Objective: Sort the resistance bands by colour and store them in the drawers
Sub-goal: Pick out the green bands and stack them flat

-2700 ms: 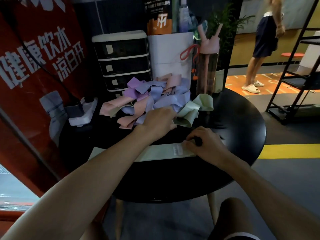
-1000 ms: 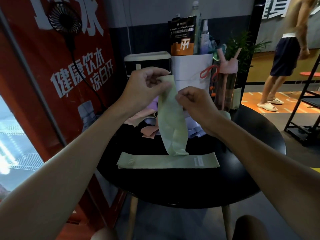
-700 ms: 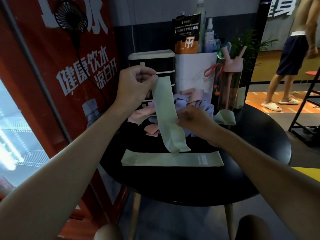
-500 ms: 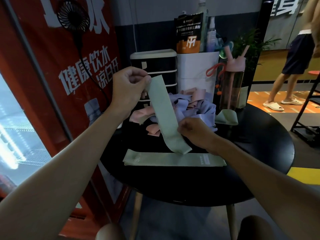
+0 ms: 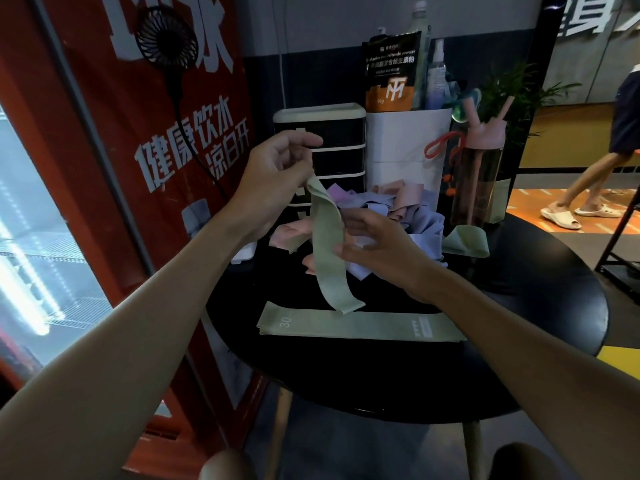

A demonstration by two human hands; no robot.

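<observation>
My left hand point(image 5: 273, 174) pinches the top end of a green resistance band point(image 5: 329, 251) that hangs down over the round black table point(image 5: 519, 306). My right hand point(image 5: 377, 244) touches the band's middle from the right with loosely spread fingers. A second green band point(image 5: 360, 325) lies flat on the table below, marked 30. A pile of pink, purple and blue bands point(image 5: 391, 209) sits behind, with another green band point(image 5: 467, 240) at its right. The small drawer unit point(image 5: 332, 143) stands at the table's back, its drawers closed.
A white bag point(image 5: 405, 147) with a pouch and bottles stands beside the drawers, and a pink-lidded water bottle point(image 5: 481, 174) is at its right. A red fridge door with a fan and cable fills the left. A person walks at the far right near a black rack.
I lifted a green band from the pile and held it up. My right hand has slid down from its top to its middle, and the band now hangs lower.
</observation>
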